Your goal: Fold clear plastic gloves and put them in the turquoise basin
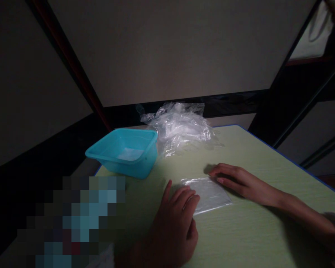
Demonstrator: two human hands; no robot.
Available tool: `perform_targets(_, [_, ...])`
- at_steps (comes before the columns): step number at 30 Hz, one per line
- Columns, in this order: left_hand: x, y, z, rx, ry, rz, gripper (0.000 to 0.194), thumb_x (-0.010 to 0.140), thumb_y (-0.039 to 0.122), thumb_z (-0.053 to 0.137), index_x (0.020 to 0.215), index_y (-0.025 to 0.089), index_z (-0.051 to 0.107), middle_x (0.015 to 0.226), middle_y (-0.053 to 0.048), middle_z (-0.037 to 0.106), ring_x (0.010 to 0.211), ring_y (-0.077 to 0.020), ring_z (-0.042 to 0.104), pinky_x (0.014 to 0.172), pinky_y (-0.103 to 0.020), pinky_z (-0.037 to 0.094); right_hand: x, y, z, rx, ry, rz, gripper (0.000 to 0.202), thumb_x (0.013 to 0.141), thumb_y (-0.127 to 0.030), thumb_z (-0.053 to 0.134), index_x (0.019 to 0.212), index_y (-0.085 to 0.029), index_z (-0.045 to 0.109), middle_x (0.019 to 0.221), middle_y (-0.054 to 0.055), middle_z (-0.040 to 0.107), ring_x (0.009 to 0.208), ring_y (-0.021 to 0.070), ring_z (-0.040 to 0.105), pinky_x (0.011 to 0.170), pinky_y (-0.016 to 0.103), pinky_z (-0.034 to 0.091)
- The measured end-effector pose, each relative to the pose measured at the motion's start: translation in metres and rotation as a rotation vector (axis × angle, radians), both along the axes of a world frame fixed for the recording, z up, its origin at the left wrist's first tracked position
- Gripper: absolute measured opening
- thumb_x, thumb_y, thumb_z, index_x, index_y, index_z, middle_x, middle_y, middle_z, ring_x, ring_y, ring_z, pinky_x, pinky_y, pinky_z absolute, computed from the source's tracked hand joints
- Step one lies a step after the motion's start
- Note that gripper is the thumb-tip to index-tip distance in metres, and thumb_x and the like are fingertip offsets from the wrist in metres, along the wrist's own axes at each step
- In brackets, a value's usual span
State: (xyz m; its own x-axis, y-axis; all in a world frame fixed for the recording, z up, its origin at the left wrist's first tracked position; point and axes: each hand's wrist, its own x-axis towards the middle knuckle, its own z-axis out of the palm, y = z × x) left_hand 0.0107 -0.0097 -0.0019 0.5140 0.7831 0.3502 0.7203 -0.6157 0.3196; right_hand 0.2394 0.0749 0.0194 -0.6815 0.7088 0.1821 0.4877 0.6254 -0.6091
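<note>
A flat clear plastic bag [210, 197] lies on the light green table. My left hand [175, 219] rests palm down at the bag's left side, its fingers loosely bent and apart over the edge. At the far right corner of the bag is my right hand [237, 182], with fingers stretched out and the thumb apart from them. Its fingertips are at or just beside the bag's edge; whether they touch it I cannot tell. Neither hand has anything in its grasp that I can see.
A turquoise plastic basin [147, 167] stands at the table's left edge, with a flat whitish sheet [130, 153] inside. Behind it lies a crumpled heap of clear plastic [181, 128]. The table [257, 230] has a blue rim. Panels stand behind it. The lower left is pixelated.
</note>
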Motion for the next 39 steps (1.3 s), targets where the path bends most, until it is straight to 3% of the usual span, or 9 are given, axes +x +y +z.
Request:
perform_targets(5, [-0.004, 0.003, 0.002, -0.027, -0.046, -0.006, 0.051, 0.062, 0.003, 0.041, 0.108, 0.020, 0.053, 0.110, -0.004, 0.061, 0.111, -0.0203, 0.051, 0.110, -0.055, 0.015, 0.001, 0.000, 0.001, -0.003, 0.005, -0.021, 0.023, 0.093, -0.033, 0.039, 0.096, -0.018, 0.056, 0.091, 0.006, 0.060, 0.084, 0.0175, 0.058, 0.075, 0.034, 0.050])
perform_targets(11, [-0.006, 0.005, 0.004, -0.032, -0.041, -0.009, 0.035, 0.063, 0.002, 0.042, 0.087, 0.020, 0.059, 0.097, -0.003, 0.065, 0.103, -0.0206, 0.056, 0.110, -0.056, 0.014, 0.001, 0.001, 0.000, 0.005, -0.012, -0.030, 0.022, 0.093, -0.031, 0.039, 0.093, -0.017, 0.056, 0.087, 0.005, 0.059, 0.080, 0.0169, 0.057, 0.072, 0.034, 0.049])
perform_targets(17, [-0.004, 0.003, 0.004, -0.034, -0.044, -0.016, 0.034, 0.064, 0.002, 0.043, 0.088, 0.019, 0.059, 0.096, -0.002, 0.065, 0.100, -0.0185, 0.057, 0.110, -0.054, 0.014, 0.003, 0.001, 0.002, 0.018, -0.018, -0.039, 0.019, 0.092, -0.027, 0.040, 0.094, -0.017, 0.056, 0.088, 0.006, 0.059, 0.079, 0.0169, 0.058, 0.071, 0.033, 0.049])
perform_targets(23, [-0.004, 0.003, 0.004, -0.054, -0.033, -0.013, 0.032, 0.064, 0.002, 0.043, 0.086, 0.019, 0.058, 0.094, -0.002, 0.063, 0.097, -0.0172, 0.056, 0.111, -0.052, 0.011, 0.004, -0.009, 0.017, 0.020, -0.056, 0.202, 0.012, 0.084, -0.029, 0.056, 0.083, -0.020, 0.063, 0.087, 0.004, 0.059, 0.082, 0.0171, 0.059, 0.069, 0.032, 0.049])
perform_targets(26, [-0.003, 0.003, 0.004, -0.050, -0.044, -0.018, 0.031, 0.063, 0.002, 0.043, 0.086, 0.019, 0.058, 0.092, -0.002, 0.062, 0.094, -0.0173, 0.056, 0.111, -0.052, 0.011, 0.003, -0.014, 0.018, 0.090, -0.129, 0.254, 0.001, 0.078, -0.019, 0.062, 0.078, -0.019, 0.063, 0.082, 0.003, 0.059, 0.078, 0.0174, 0.058, 0.068, 0.033, 0.048])
perform_targets(30, [-0.002, 0.002, 0.003, -0.042, -0.046, -0.014, 0.030, 0.064, 0.002, 0.043, 0.085, 0.018, 0.057, 0.091, -0.003, 0.061, 0.092, -0.0176, 0.055, 0.110, -0.052, 0.011, 0.000, -0.019, 0.014, 0.186, -0.251, 0.266, 0.012, 0.071, -0.008, 0.059, 0.080, -0.017, 0.059, 0.079, 0.002, 0.058, 0.077, 0.0184, 0.056, 0.072, 0.036, 0.045])
perform_targets(39, [-0.002, 0.005, -0.001, -0.056, -0.044, -0.010, 0.030, 0.065, 0.003, 0.043, 0.085, 0.019, 0.057, 0.090, -0.002, 0.059, 0.092, -0.0173, 0.055, 0.111, -0.051, 0.011, -0.002, -0.020, 0.010, 0.220, -0.298, 0.265, 0.025, 0.067, 0.002, 0.046, 0.082, -0.016, 0.054, 0.082, 0.004, 0.054, 0.080, 0.0187, 0.050, 0.075, 0.037, 0.044])
